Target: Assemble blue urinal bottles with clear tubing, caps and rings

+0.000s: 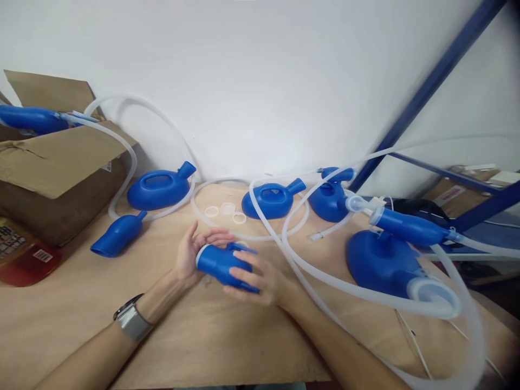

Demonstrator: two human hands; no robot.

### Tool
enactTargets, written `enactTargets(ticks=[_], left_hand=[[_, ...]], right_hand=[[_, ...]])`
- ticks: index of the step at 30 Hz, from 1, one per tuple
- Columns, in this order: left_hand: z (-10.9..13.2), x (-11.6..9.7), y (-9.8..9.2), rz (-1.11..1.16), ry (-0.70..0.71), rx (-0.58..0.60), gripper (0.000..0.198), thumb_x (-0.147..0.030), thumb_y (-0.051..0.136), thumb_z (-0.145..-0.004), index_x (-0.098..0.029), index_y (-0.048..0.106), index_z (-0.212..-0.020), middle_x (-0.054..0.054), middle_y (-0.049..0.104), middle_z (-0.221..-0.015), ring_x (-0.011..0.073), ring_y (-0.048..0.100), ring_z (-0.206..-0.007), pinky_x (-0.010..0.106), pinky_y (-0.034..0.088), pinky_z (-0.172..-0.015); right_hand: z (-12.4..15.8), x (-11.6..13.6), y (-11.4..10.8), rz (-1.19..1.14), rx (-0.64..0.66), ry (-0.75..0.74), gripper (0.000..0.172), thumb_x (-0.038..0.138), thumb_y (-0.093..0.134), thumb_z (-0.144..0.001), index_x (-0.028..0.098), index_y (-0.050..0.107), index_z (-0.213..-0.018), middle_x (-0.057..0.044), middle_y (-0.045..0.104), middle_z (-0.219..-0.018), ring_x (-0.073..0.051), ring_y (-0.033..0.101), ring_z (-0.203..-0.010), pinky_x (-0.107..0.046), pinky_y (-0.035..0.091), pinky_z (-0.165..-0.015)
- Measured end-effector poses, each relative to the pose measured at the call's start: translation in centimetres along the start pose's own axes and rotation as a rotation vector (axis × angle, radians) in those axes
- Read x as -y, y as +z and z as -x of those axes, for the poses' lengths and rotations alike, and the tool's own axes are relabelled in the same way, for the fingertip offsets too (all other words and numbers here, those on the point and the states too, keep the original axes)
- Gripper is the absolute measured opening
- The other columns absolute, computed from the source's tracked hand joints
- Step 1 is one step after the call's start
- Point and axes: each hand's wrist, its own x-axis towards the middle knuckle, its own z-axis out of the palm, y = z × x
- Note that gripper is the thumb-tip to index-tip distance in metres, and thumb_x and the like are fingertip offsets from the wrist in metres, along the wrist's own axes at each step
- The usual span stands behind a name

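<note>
A blue plastic piece (221,264) with a white ring round its left end lies across my two hands, above the table. From the right, my right hand (262,276) wraps its fingers over it and grips it; they hide part of its right end. My left hand (193,252) is open, palm turned toward the white-ringed end, thumb and fingers stretched out. It appears to touch that end. Behind my hands lie several white rings and discs (228,208). A blue funnel-shaped piece (119,234) with a narrow tip rests to the left.
Blue handled bottles (160,189) stand along the white wall. Clear hoses (325,273) loop over the table's right side, among more blue bottles (377,260). An open cardboard box (69,179) and a red-filled container (28,257) are at left. A blue metal frame (422,97) rises at right.
</note>
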Motion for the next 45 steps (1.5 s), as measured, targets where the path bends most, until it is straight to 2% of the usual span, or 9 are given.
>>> enactTargets(ticks=[4, 10, 13, 18, 22, 27, 31, 35, 45], left_hand=[[0.8, -0.5, 0.1, -0.051, 0.031, 0.123, 0.074, -0.077, 0.062, -0.081, -0.012, 0.079, -0.112, 0.017, 0.062, -0.140, 0.0369, 0.051, -0.138, 0.042, 0.045, -0.115], [1.6, -0.3, 0.1, -0.128, 0.055, 0.326, 0.068, -0.073, 0.058, -0.088, -0.014, 0.080, -0.114, 0.018, 0.064, -0.137, 0.0433, 0.052, -0.136, 0.053, 0.040, -0.119], [1.8, 0.0, 0.1, -0.144, 0.059, 0.345, 0.070, -0.072, 0.056, -0.089, -0.014, 0.078, -0.121, 0.017, 0.062, -0.139, 0.0439, 0.052, -0.137, 0.054, 0.039, -0.119], [2.0, 0.1, 0.1, -0.178, 0.097, 0.336, 0.072, -0.074, 0.054, -0.090, -0.017, 0.077, -0.126, 0.018, 0.063, -0.139, 0.0427, 0.050, -0.140, 0.055, 0.035, -0.122], [2.2, 0.8, 0.1, -0.258, 0.264, 0.272, 0.068, -0.074, 0.054, -0.090, -0.020, 0.078, -0.124, 0.016, 0.063, -0.140, 0.0411, 0.050, -0.140, 0.052, 0.034, -0.123], [1.6, 2.2, -1.4, -0.581, 0.643, 0.260, 0.059, -0.065, 0.047, -0.100, -0.024, 0.072, -0.133, 0.013, 0.061, -0.141, 0.0370, 0.054, -0.136, 0.049, 0.038, -0.119], [0.4, 2.6, -2.3, -0.691, 0.638, 0.313, 0.060, -0.056, 0.043, -0.106, -0.031, 0.042, -0.160, 0.009, 0.050, -0.153, 0.0296, 0.047, -0.143, 0.045, 0.036, -0.121], [-1.4, 2.8, -3.0, -0.629, 0.543, 0.102, 0.080, -0.067, 0.043, -0.102, -0.022, 0.024, -0.165, 0.015, 0.044, -0.154, 0.0282, 0.046, -0.142, 0.045, 0.038, -0.118], [-3.0, 2.0, -4.2, -0.981, 0.650, -0.255, 0.060, -0.058, 0.054, -0.096, -0.016, 0.056, -0.138, 0.014, 0.059, -0.136, 0.0283, 0.057, -0.124, 0.040, 0.048, -0.099]], right_hand=[[-1.2, 0.9, -0.6, -0.055, -0.208, 0.001, 0.038, 0.063, 0.014, -0.083, 0.076, 0.024, -0.117, 0.033, 0.018, -0.128, -0.012, -0.021, -0.161, -0.034, 0.005, -0.152], [-0.3, 1.2, -0.3, -0.015, 0.010, -0.042, 0.045, 0.068, -0.002, -0.090, 0.078, 0.014, -0.130, 0.032, 0.018, -0.129, -0.008, -0.031, -0.158, -0.024, -0.001, -0.156], [-0.3, 0.9, -0.6, -0.064, -0.145, 0.018, 0.037, 0.065, 0.012, -0.083, 0.080, 0.019, -0.116, 0.033, 0.015, -0.129, -0.008, -0.022, -0.162, -0.020, 0.006, -0.158], [-0.3, 1.4, -0.6, 0.024, -0.102, 0.134, 0.028, 0.065, 0.010, -0.085, 0.082, 0.022, -0.105, 0.033, 0.012, -0.131, -0.005, -0.022, -0.161, -0.014, 0.002, -0.160], [-0.3, 2.7, 0.2, 0.072, -0.073, 0.438, 0.039, 0.078, -0.003, -0.085, 0.076, 0.034, -0.095, 0.032, 0.017, -0.130, 0.020, -0.015, -0.156, 0.008, -0.008, -0.159], [0.2, 3.5, 1.4, -0.166, 0.342, 0.723, 0.093, 0.071, -0.038, -0.095, 0.057, 0.046, -0.133, 0.026, 0.026, -0.130, 0.046, -0.010, -0.127, 0.043, -0.016, -0.117], [0.4, 2.7, 1.8, -0.443, 0.648, 0.785, 0.122, 0.077, -0.055, -0.089, 0.039, 0.041, -0.152, 0.021, 0.028, -0.133, 0.047, -0.005, -0.116, 0.043, -0.009, -0.098], [0.1, 1.3, 2.0, -0.511, 0.692, 0.928, 0.133, 0.080, -0.061, -0.083, 0.029, 0.037, -0.156, 0.016, 0.027, -0.136, 0.045, -0.002, -0.113, 0.040, -0.004, -0.088], [0.8, -0.3, 4.8, -0.541, 0.724, 1.013, 0.128, 0.080, -0.058, -0.081, 0.030, 0.026, -0.162, 0.016, 0.026, -0.137, 0.044, -0.003, -0.102, 0.036, -0.004, -0.078]])
